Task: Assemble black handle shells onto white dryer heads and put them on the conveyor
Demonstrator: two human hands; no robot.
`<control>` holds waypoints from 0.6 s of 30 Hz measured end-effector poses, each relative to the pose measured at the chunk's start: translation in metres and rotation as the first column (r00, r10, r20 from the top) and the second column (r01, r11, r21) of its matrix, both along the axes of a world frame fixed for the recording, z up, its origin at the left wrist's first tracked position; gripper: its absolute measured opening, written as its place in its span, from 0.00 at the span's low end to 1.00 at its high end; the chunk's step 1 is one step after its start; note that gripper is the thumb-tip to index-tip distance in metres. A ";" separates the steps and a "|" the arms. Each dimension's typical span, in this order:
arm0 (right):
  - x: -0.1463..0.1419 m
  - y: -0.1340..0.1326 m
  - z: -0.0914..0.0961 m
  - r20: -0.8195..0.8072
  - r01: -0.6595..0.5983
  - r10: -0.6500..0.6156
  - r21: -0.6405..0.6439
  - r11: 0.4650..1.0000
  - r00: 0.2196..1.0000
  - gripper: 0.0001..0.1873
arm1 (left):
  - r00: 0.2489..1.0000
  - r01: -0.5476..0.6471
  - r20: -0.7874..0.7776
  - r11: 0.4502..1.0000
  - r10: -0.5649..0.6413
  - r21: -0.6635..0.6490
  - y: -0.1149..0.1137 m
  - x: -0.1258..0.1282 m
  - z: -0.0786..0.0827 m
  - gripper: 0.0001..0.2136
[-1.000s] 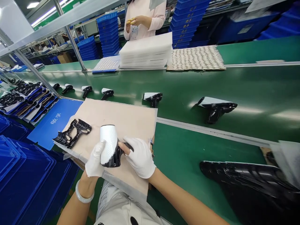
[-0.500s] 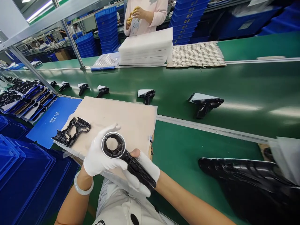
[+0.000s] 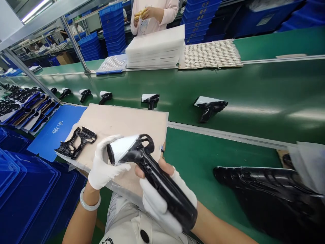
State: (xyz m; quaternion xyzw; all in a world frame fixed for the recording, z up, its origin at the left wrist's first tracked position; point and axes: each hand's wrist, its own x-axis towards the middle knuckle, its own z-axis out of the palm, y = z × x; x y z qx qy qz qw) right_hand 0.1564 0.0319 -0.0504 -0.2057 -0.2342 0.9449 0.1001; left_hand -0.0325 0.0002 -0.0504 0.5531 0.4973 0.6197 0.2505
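A pistol-shaped plastic housing [image 3: 162, 179], like a hair dryer's, is held tilted in front of me, its white barrel toward the left and its long black handle toward the lower right. My right hand [image 3: 156, 200], in a white glove with bare fingertips, wraps the handle. Around the barrel's front end curls my left hand [image 3: 99, 167], gloved in white, thumb above and fingers below. To its left, a black openwork half-shell [image 3: 80, 144] lies on the beige sheet [image 3: 132, 118], its ribbed inside facing up.
Similar black-and-white housings [image 3: 210, 105] lie spaced along the green conveyor [image 3: 266, 88] beyond. Blue crates [image 3: 25, 189] stand at my left. A large glossy black part [image 3: 259, 193] sits at right. Across the belt, a person [image 3: 154, 17] works behind stacked white sheets [image 3: 154, 47].
The housing has turned from its round opening facing me to a side view, its handle end swinging right. My right hand has shifted right with it. Belt housings moved left.
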 end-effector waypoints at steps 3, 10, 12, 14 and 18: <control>0.003 -0.003 0.011 0.004 0.002 -0.002 0.104 0.995 1.000 0.30 | 0.999 -0.016 0.052 0.999 0.018 -0.033 0.000 -0.001 -0.004 0.31; -0.010 0.006 0.005 -0.084 0.042 -0.011 0.373 0.927 0.996 0.19 | 0.993 -0.002 0.121 0.998 0.009 -0.057 -0.005 0.002 -0.004 0.26; -0.014 0.010 0.000 -0.008 0.022 -0.021 0.482 0.876 1.000 0.15 | 0.995 -0.045 0.086 0.997 0.051 -0.066 -0.007 0.005 -0.002 0.28; -0.016 0.013 -0.004 0.137 -0.071 -0.006 0.548 0.834 0.991 0.11 | 0.995 -0.084 0.044 0.994 0.087 -0.069 -0.007 0.008 0.001 0.30; -0.019 0.015 -0.007 0.284 -0.197 0.018 0.616 0.762 0.959 0.07 | 0.988 -0.152 -0.010 0.986 0.152 -0.070 -0.008 0.012 0.005 0.33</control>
